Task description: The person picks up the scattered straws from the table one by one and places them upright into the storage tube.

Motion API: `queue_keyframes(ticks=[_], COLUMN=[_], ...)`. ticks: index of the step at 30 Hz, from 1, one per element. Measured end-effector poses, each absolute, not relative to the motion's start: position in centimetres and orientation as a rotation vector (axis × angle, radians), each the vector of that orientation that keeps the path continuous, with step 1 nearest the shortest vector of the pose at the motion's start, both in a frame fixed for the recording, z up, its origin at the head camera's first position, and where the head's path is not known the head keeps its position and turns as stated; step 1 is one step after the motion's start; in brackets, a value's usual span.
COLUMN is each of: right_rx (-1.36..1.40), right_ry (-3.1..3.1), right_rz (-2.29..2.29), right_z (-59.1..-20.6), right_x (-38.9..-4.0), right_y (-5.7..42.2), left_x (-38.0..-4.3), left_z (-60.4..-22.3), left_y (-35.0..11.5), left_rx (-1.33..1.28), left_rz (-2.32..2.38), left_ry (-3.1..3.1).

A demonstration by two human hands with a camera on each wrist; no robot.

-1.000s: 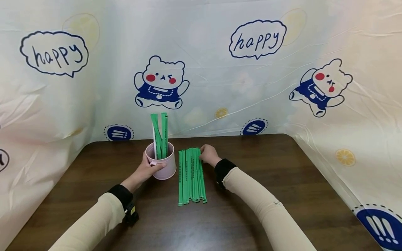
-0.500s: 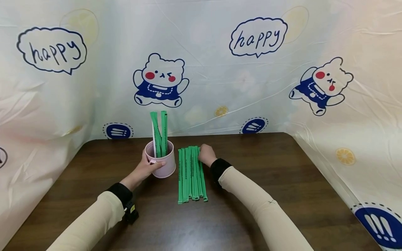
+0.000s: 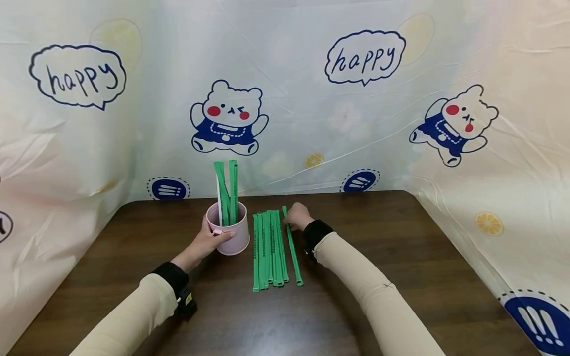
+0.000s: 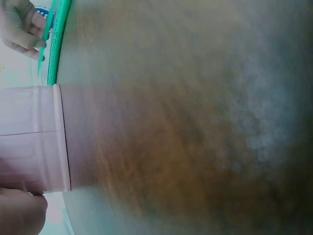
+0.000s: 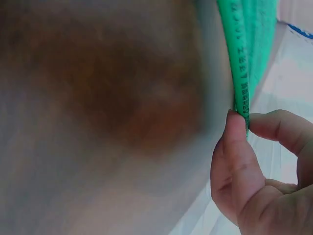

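My left hand [image 3: 206,243] grips a pale pink bucket [image 3: 236,240] standing on the table, thumb across its front. Several long, thin green sticks [image 3: 233,190] stand up out of it, one showing a white side. To the bucket's right lies a row of similar green sticks [image 3: 269,252] with dark print. My right hand [image 3: 297,216] pinches one narrow green stick [image 3: 293,254] near its far end, just right of the row. In the right wrist view, thumb and finger meet on that stick [image 5: 238,63]. The left wrist view shows part of the left hand [image 4: 22,211] against the bucket wall.
The brown wooden table [image 3: 378,257] has rounded far corners. Behind it and at both sides hangs a pale printed curtain [image 3: 294,113] with bears and "happy" bubbles. A black band with a small device [image 3: 184,299] sits on the left wrist.
One green stick has come away from the row's right edge with my right hand, leaving a narrow gap. My left hand and the bucket stay in place.
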State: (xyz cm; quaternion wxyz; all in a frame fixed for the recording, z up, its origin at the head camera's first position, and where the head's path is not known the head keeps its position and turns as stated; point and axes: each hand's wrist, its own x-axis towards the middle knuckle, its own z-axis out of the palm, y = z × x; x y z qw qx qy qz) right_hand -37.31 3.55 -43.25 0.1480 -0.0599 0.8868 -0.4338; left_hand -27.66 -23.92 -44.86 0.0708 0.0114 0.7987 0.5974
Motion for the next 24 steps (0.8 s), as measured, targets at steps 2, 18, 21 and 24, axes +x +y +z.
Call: queue_keyframes(ticks=[2, 18, 21, 24], right_rx=[-0.146, -0.291, -0.375, -0.420], right_ry=[2.525, 2.576, 2.631, 2.687], right_rz=[-1.316, -1.653, -1.679, -1.704], right_z=[-42.6, -35.6, -34.1, -32.6], right_x=[-37.5, -39.0, -39.1, -39.1], right_y=[3.9, 5.8, 5.9, 5.9], left_x=[-27.6, -27.6, -27.6, -27.7], left_z=[-44.9, -45.1, -45.1, -45.0], left_y=[-24.0, -24.0, -24.1, -24.1], left_rx=[0.030, 0.042, 0.042, 0.047], left_rz=[1.793, 1.802, 1.808, 1.802], left_ry=[2.400, 2.407, 2.399, 2.398])
